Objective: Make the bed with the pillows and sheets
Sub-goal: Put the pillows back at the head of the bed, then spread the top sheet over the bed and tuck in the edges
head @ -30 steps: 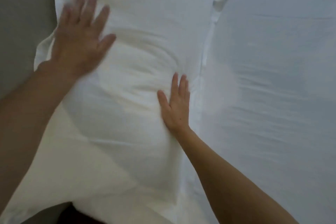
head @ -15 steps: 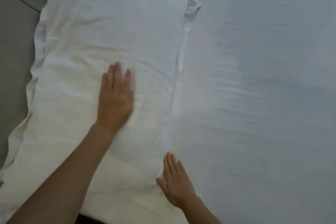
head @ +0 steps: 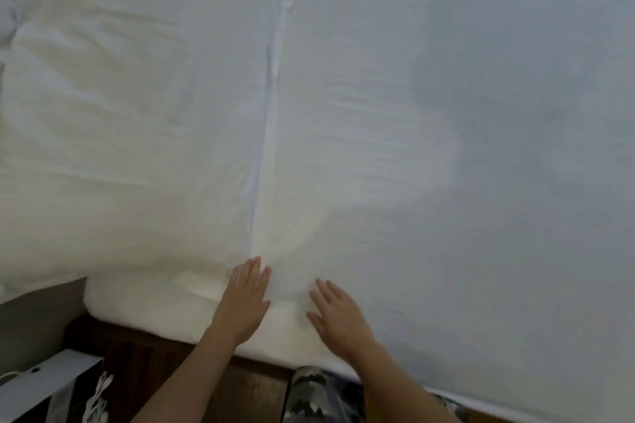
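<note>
I'm seeing a plump, creased white pillow (head: 137,113) lying on the bed's left, its flat hem meeting the smooth, faintly rippled sheet (head: 446,113). Both hands are pressing flat near the mattress edge, left hand (head: 244,302) and right hand (head: 338,312), fingers straight, gripping nothing. A white cable (head: 98,395) is lying on the dark wooden floor (head: 154,354).

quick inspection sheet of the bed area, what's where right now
surface: sheet, wrinkled near the pillow
job's things: pillow lying at the left on the bed
clutter: grey box on the floor, lower left
grippers: left hand and right hand flat, fingers straight, at the bed's near edge
cables: white cable beside the box
surroundings: dark wood floor; patterned trouser leg
</note>
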Tool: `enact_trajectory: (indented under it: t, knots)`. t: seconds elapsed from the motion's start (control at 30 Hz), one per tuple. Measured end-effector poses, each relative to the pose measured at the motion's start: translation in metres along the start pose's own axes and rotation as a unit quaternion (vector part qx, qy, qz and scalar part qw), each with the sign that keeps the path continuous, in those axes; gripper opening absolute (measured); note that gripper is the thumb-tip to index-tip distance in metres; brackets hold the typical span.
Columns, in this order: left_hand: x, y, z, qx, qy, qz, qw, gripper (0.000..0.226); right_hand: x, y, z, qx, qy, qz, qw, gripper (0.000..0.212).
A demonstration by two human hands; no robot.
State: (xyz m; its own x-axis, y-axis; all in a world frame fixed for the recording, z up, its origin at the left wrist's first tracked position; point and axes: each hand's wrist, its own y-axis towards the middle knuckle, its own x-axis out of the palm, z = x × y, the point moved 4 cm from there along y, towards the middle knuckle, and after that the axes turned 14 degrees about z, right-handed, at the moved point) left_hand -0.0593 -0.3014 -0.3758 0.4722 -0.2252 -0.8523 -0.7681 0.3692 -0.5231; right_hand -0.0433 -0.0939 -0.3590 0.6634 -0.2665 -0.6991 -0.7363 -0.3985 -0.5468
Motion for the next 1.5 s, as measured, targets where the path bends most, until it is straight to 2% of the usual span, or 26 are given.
enact_trajectory:
  t: [0.07, 0.13, 0.23, 0.33, 0.43, 0.57, 0.67, 0.77, 0.87, 0.93, 1.1, 1.2, 1.33, 1.5]
  knots:
    - [-0.023, -0.011, 0.019, -0.003, -0.023, -0.017, 1.000, 0.061, -0.038, -0.008, 0.008, 0.025, 0.028, 0.048, 0.998, 0.063]
    - [-0.054, -0.015, 0.042, -0.025, -0.051, -0.020, 0.998, 0.057, -0.076, -0.024, 0.012, 0.028, 0.069, 0.110, 0.991, 0.050]
    - [-0.123, -0.022, 0.085, -0.061, -0.107, 0.042, 0.992, 0.051, -0.123, -0.067, 0.028, 0.058, 0.080, 0.140, 0.985, 0.050]
    - [-0.185, -0.041, 0.132, -0.090, -0.155, 0.051, 0.982, 0.051, -0.159, -0.125, 0.042, 0.105, 0.107, 0.173, 0.974, 0.049]
    - [-0.235, -0.065, 0.176, -0.104, -0.198, 0.090, 0.971, 0.049, -0.183, -0.190, 0.054, 0.136, 0.126, 0.221, 0.957, 0.048]
    - [-0.279, -0.100, 0.227, -0.072, -0.256, 0.151, 0.952, 0.045, -0.195, -0.270, 0.069, 0.169, 0.155, 0.258, 0.938, 0.051]
    - [-0.289, -0.131, 0.253, -0.064, -0.345, 0.171, 0.921, 0.041, -0.192, -0.327, 0.079, 0.209, 0.189, 0.275, 0.919, 0.057]
    - [-0.290, -0.158, 0.271, -0.067, -0.434, 0.174, 0.882, 0.035, -0.179, -0.393, 0.079, 0.265, 0.276, 0.326, 0.864, 0.056]
    - [-0.293, -0.179, 0.289, -0.047, -0.487, 0.173, 0.855, 0.029, -0.163, -0.457, 0.073, 0.325, 0.390, 0.404, 0.761, 0.048]
    - [-0.297, -0.192, 0.303, -0.029, -0.511, 0.165, 0.843, 0.025, -0.149, -0.497, 0.066, 0.351, 0.424, 0.440, 0.710, 0.045]
    - [-0.312, -0.205, 0.362, 0.049, -0.518, 0.114, 0.846, 0.021, -0.120, -0.579, 0.059, 0.386, 0.470, 0.527, 0.594, 0.043]
    - [-0.323, -0.210, 0.415, 0.115, -0.494, 0.079, 0.858, 0.021, -0.104, -0.618, 0.065, 0.397, 0.480, 0.555, 0.552, 0.042]
    - [-0.336, -0.214, 0.500, 0.193, -0.454, 0.050, 0.869, 0.021, -0.084, -0.666, 0.093, 0.413, 0.480, 0.568, 0.526, 0.051]
    - [-0.327, -0.220, 0.628, 0.229, -0.411, 0.017, 0.882, 0.022, -0.059, -0.743, 0.154, 0.433, 0.479, 0.593, 0.481, 0.053]
